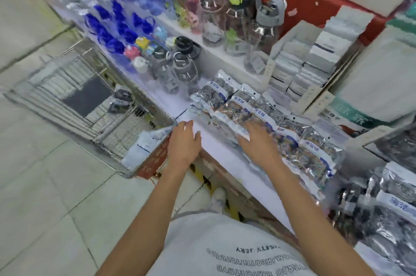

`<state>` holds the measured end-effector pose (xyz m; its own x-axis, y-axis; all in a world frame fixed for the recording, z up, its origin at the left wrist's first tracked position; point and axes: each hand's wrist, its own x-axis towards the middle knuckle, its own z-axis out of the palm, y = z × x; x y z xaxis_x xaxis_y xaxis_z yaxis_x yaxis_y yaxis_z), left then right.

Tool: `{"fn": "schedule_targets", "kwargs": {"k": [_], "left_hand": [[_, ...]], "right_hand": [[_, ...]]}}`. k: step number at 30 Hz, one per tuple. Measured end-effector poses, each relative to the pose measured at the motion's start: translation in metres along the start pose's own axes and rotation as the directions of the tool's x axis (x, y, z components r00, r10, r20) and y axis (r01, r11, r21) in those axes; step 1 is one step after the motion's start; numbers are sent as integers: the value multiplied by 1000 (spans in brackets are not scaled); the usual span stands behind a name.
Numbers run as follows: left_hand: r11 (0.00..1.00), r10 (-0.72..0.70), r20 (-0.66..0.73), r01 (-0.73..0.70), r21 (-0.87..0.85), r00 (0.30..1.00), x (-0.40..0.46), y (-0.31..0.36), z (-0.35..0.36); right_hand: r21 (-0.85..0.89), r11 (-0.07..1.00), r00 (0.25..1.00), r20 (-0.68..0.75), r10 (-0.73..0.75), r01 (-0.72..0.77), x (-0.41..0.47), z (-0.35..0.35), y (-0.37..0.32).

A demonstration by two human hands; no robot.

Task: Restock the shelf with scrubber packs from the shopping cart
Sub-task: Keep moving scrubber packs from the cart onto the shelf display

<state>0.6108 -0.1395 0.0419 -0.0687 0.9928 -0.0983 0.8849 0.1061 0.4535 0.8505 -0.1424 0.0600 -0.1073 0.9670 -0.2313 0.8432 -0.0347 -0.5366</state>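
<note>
Lining the white shelf point(216, 147), scrubber packs point(265, 113) face a tiled aisle.

I see silver-and-blue scrubber packs point(238, 104) on a white shelf point(225, 151), beside a grey wire cart point(74, 100).

Bright, even light; heavy motion blur

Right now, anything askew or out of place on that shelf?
Mostly tidy. The scrubber packs lie in overlapping rows, not squared; the right hand rests flat on them. The left hand is open at the shelf edge. Nothing looks spilled or torn.
</note>
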Motion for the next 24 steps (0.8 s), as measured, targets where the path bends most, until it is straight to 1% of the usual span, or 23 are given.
{"fn": "schedule_targets", "kwargs": {"k": [5, 11, 15, 20, 22, 24], "left_hand": [[971, -240, -92, 239, -28, 966, -54, -67, -25], [896, -438, -156, 416, -155, 885, -86, -131, -37], [849, -520, -171, 483, -213, 837, -85, -169, -46], [797, -578, -153, 513, -319, 802, -61, -228, -63], [788, -588, -145, 523, -326, 796, -52, -249, -71], [786, -586, -119, 525, -327, 802, -43, -266, -75]], "right_hand": [[5, 983, 975, 132, -180, 181, 2, 42, -57], [-5, 954, 926, 242, -289, 298, 17, 86, -111], [-42, 938, 896, 313, -316, 345, 37, 116, -143], [-32, 921, 860, 371, -350, 388, 74, 147, -189], [-60, 925, 857, 403, -322, 376, 95, 163, -205], [-72, 942, 865, 424, -269, 329, 114, 177, -220]]}}
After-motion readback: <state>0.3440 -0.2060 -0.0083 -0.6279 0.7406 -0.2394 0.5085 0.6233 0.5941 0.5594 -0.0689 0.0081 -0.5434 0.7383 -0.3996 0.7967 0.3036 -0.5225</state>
